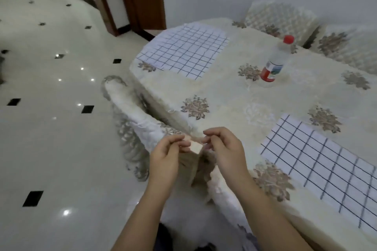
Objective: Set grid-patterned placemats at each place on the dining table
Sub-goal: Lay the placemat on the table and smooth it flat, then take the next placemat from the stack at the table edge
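Note:
Two white placemats with a dark grid lie on the cream tablecloth. One placemat sits at the far left end of the table. The other placemat lies along the near right edge. My left hand and my right hand meet at the table's near corner. Both pinch the tablecloth's corner between thumb and fingers. Neither hand touches a placemat.
A plastic bottle with a red cap stands near the middle of the table. Covered chairs stand at the left side and behind the table. Glossy tiled floor spreads to the left, with a doorway beyond.

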`<action>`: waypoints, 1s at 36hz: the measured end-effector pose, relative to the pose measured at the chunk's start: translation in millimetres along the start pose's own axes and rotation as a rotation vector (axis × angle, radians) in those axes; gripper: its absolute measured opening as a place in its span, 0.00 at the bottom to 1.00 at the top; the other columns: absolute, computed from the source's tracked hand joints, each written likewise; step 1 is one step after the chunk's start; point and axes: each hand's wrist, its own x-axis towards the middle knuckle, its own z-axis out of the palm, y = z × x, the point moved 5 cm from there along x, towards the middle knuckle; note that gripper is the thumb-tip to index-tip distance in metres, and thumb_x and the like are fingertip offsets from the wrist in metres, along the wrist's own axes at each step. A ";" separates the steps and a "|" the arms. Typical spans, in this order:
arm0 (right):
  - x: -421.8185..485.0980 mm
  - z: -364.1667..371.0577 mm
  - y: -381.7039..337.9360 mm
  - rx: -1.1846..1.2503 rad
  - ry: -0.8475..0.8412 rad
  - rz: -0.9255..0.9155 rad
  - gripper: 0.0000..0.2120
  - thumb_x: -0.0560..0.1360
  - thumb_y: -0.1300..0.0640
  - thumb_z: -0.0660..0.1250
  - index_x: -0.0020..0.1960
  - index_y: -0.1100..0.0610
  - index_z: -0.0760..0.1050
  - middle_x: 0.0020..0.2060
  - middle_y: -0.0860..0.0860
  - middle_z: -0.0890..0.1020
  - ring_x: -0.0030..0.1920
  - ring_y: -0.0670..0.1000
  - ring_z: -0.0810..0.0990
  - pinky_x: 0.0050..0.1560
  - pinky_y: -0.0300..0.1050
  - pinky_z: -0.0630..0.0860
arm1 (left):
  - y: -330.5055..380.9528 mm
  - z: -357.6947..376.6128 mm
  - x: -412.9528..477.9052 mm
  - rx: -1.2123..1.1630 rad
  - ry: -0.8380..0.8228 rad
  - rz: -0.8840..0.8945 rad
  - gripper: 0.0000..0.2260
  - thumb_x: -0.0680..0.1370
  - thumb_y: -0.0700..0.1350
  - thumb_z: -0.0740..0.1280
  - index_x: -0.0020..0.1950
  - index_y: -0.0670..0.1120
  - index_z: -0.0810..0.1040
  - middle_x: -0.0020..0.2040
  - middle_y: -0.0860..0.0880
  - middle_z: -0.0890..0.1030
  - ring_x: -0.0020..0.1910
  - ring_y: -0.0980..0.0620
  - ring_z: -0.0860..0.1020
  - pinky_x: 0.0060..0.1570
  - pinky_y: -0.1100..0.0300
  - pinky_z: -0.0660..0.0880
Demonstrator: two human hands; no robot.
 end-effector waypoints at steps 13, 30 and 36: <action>6.4 273.7 -20.3 -0.024 -0.413 -0.114 0.17 0.77 0.65 0.58 0.40 0.46 0.75 0.34 0.45 0.80 0.36 0.41 0.77 0.38 0.33 0.74 | 33.0 -235.2 55.2 0.042 0.306 0.082 0.12 0.78 0.35 0.57 0.45 0.48 0.77 0.41 0.48 0.83 0.36 0.60 0.80 0.34 0.75 0.72; 111.6 466.4 -37.2 0.034 -0.453 -0.046 0.15 0.77 0.67 0.57 0.42 0.51 0.76 0.37 0.48 0.81 0.34 0.39 0.77 0.38 0.27 0.71 | 50.7 -390.7 198.5 0.023 0.445 -0.003 0.12 0.78 0.36 0.58 0.45 0.48 0.78 0.40 0.51 0.83 0.37 0.60 0.80 0.36 0.74 0.71; 218.7 497.9 -57.5 0.072 -0.347 -0.071 0.15 0.76 0.68 0.56 0.42 0.52 0.76 0.37 0.49 0.80 0.33 0.39 0.76 0.37 0.27 0.71 | 99.4 -375.5 322.1 0.070 0.300 0.080 0.13 0.78 0.35 0.57 0.46 0.48 0.78 0.39 0.52 0.82 0.36 0.61 0.79 0.35 0.76 0.71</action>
